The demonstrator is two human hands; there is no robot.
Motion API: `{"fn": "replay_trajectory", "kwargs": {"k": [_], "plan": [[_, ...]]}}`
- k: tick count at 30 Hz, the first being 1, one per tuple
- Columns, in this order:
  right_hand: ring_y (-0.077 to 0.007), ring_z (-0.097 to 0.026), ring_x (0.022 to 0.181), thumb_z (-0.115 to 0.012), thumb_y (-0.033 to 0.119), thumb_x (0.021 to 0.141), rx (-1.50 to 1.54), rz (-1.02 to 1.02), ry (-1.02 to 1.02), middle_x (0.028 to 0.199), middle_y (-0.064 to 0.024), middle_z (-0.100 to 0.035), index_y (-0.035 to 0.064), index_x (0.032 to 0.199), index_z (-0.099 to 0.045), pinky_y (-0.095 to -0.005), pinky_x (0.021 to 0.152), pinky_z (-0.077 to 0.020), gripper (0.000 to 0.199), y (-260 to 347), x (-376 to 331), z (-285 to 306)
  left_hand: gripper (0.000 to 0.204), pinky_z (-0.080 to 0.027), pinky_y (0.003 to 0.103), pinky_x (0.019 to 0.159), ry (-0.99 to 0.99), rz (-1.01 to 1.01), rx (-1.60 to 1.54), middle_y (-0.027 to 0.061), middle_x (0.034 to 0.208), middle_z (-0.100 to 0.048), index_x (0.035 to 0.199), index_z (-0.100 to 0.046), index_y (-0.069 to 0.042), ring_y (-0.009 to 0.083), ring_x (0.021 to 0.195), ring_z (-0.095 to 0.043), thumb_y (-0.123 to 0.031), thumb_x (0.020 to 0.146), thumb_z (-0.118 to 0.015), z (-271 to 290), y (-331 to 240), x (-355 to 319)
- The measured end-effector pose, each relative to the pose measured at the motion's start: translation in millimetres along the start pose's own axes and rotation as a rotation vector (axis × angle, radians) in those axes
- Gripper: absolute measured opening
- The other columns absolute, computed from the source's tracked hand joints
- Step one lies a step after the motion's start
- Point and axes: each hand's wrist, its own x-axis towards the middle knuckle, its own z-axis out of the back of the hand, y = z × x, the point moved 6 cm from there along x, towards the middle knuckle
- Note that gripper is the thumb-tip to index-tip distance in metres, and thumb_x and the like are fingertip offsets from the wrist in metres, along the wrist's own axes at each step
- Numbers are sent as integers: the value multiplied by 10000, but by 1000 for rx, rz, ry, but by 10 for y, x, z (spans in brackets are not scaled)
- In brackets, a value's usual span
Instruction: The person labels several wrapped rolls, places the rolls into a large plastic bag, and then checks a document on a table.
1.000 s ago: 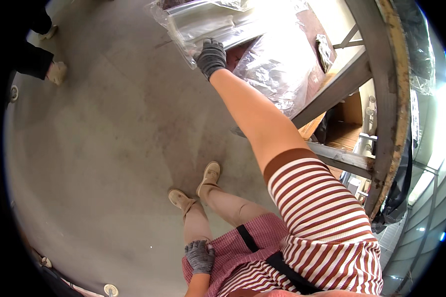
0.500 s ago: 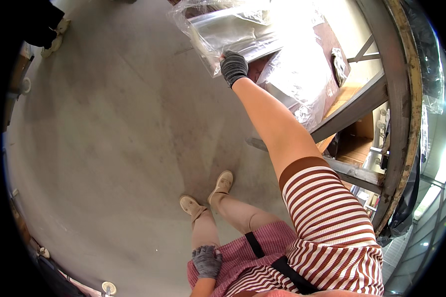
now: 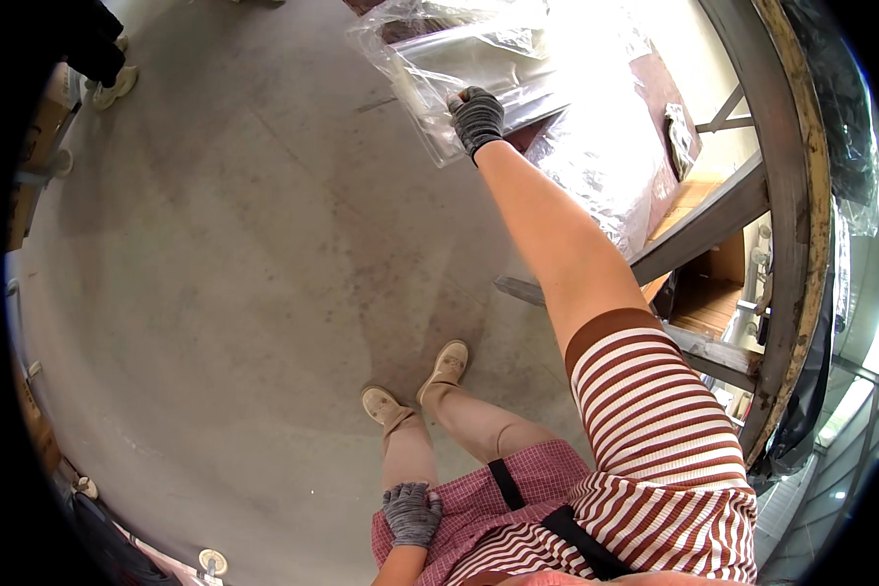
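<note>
My right arm reaches out to a stack of clear plastic bags (image 3: 498,61) at the top, on the shelf's near edge. My right hand (image 3: 477,119), in a grey glove with bare fingertips, is on the bags near their lower left corner. Its fingers are curled together, pinching the clear film. My left hand (image 3: 412,514), gloved the same way, rests flat against the red checked apron (image 3: 469,493) over my thigh. Its fingers lie slightly apart with nothing held in them.
A metal rack frame (image 3: 791,195) stands on the right, with a cardboard box (image 3: 708,278) below. More plastic-wrapped goods (image 3: 601,166) lie beside the bags, partly washed out by glare. Another person's shoe (image 3: 117,86) shows at upper left, near stacked boxes (image 3: 51,127).
The right hand has shifted a little farther from the bags' lower corner, its fingers more tightly curled. The whole view has moved slightly. The left hand stays on the apron.
</note>
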Motion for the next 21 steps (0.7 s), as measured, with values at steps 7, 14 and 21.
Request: {"fn": "replay_trajectory", "kwargs": {"k": [7, 14, 21], "plan": [[-298, -642, 838, -623, 335, 762, -392, 103, 199, 909, -152, -669, 96, 930, -697, -381, 789, -488, 301, -37, 295, 23, 235, -365, 445, 916, 18, 6, -4, 95, 908, -634, 887, -662, -107, 295, 933, -556, -280, 737, -608, 76, -28, 43], [-110, -526, 525, -749, 253, 744, 206, -226, 244, 618, -20, -576, 61, 873, -640, -266, 498, -446, 256, -7, 293, 97, 262, -366, 448, 919, 18, 25, 6, 98, 920, -638, 913, -670, -113, 304, 939, -557, -302, 751, -591, 75, -13, 38], [-283, -314, 1323, -443, 442, 879, -1286, 4, 569, 1472, -79, -288, 138, 1370, -396, -388, 1064, -297, 580, -231, 644, 297, 290, -365, 453, 931, 69, 5, 8, 105, 940, -642, 926, -677, -112, 305, 955, -557, -333, 768, -576, 142, 34, 73]]}}
